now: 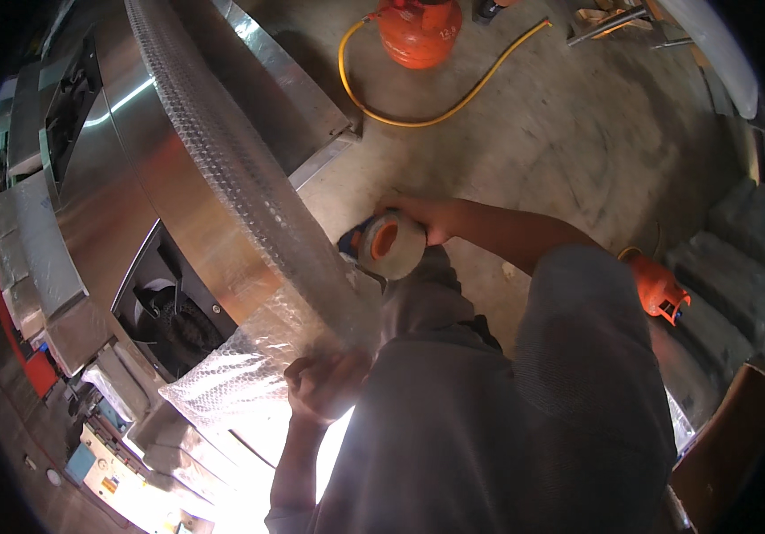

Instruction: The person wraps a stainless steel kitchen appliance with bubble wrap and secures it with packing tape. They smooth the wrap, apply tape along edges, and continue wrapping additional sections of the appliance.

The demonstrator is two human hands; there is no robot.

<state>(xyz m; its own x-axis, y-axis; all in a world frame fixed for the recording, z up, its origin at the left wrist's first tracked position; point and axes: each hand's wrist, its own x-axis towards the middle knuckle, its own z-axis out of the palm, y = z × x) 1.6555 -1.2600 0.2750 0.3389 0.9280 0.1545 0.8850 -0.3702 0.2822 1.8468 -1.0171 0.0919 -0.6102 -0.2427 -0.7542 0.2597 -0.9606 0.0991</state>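
Observation:
My right hand (pixel 420 216) is closed around a tape dispenser (pixel 352 240) carrying a wide roll of clear packing tape (pixel 403 258) with an orange core. The dispenser is beside the lower end of a strip of bubble wrap (pixel 249 191), which runs along the edge of a stainless steel gas stove (pixel 164 173). My left hand (pixel 329 384), its fingers curled, is at the loose near end of the bubble wrap and grips it there. A black burner (pixel 178 316) is set in the steel top, left of that hand. The tape's free end cannot be made out.
An orange gas cylinder (pixel 418 36) with a yellow hose (pixel 418 123) stands on the concrete floor ahead. Another orange cylinder (pixel 654 283) is at the right, near wrapped grey bundles (pixel 725 276). A cardboard piece (pixel 725 445) is at lower right. Boxes (pixel 89 334) line the left.

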